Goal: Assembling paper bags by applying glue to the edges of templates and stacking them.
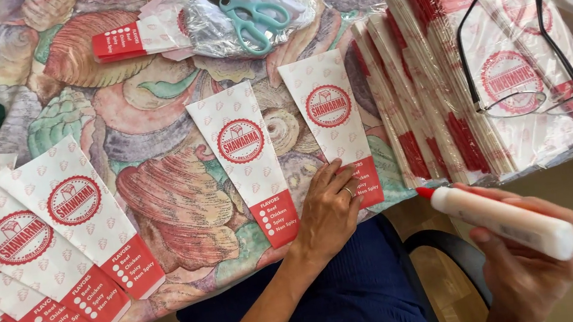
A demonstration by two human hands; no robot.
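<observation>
Fingers of the left hand (pixel 327 210) lie flat and spread on the table edge, pressing the lower end of a paper sleeve (pixel 335 124), white with a red band and a round red stamp. Just left of that hand lies a second sleeve (pixel 246 160) of the same kind, apart from the first. Farther left, a fanned row of sleeves (pixel 42 245) overlaps along the near edge. The right hand (pixel 529 266), to the right of the left hand and off the table, is closed around a white glue stick (pixel 501 220) whose red tip points toward the pressed sleeve without touching it. Beyond the right hand sits a wrapped stack of sleeves (pixel 436 77) with glasses (pixel 536 90) resting on top. Far beyond the left hand, teal scissors (pixel 243 13) lie on a clear bag. A shell-patterned cloth (pixel 151 126) covers the table.
</observation>
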